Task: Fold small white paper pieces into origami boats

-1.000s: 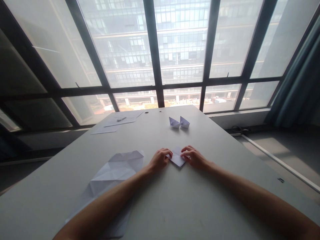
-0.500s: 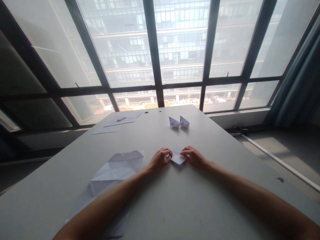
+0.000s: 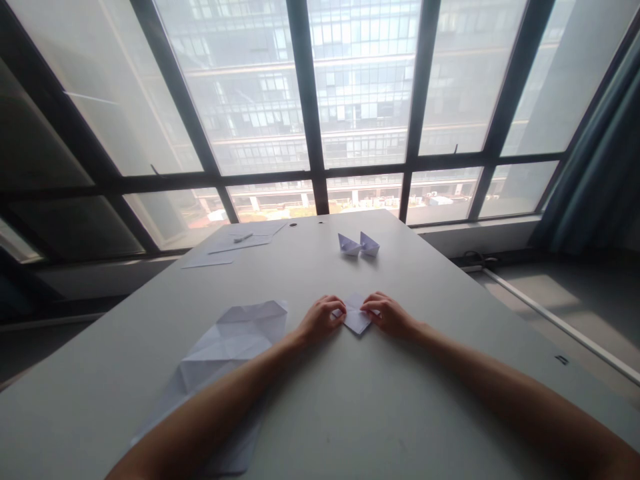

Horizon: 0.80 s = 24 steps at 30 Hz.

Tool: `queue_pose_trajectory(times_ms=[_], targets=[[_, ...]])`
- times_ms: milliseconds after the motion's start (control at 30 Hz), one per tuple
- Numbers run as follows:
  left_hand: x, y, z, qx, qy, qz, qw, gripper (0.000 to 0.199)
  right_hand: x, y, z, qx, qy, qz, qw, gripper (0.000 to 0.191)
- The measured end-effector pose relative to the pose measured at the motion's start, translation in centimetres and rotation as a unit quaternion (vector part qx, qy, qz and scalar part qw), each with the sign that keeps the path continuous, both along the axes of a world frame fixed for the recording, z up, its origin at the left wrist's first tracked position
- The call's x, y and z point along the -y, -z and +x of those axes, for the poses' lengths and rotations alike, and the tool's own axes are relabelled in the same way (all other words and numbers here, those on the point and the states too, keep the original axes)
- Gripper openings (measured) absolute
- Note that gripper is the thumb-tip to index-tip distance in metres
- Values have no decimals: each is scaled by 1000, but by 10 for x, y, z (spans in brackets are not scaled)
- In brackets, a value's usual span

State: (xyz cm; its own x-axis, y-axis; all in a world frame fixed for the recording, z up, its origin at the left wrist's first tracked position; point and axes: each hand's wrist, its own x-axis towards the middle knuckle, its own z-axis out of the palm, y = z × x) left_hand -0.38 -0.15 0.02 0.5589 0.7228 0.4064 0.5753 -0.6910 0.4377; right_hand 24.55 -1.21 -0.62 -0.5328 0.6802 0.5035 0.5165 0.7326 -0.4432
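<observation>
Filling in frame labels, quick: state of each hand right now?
Left hand: closed, holding the left side of the folded paper.
Right hand: closed, holding the right side of that same paper.

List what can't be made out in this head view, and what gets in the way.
All in the head view:
- Side parts of the folded paper: covered by the left hand and right hand.
- Part of the creased sheet: hidden under the left forearm.
- Small object on the far sheets: too small to identify.
- Rest of the curtain: cut off by the right edge.
</observation>
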Motion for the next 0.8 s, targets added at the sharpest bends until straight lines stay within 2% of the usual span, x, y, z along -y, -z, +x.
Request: queue_pose_trajectory(times_ms=[333,500,800], targets=[[4,-4,2,2,-8,6,1000,14,1,1,1,-8,-7,-1,1000,17],[3,-3,1,-4,-3,13,1000,6,-1,3,1,-12,-14,4,1000,17],[2,-1,0,-4,9,16,1000,7,-4,6,2,-11,-18,8,1000,24]])
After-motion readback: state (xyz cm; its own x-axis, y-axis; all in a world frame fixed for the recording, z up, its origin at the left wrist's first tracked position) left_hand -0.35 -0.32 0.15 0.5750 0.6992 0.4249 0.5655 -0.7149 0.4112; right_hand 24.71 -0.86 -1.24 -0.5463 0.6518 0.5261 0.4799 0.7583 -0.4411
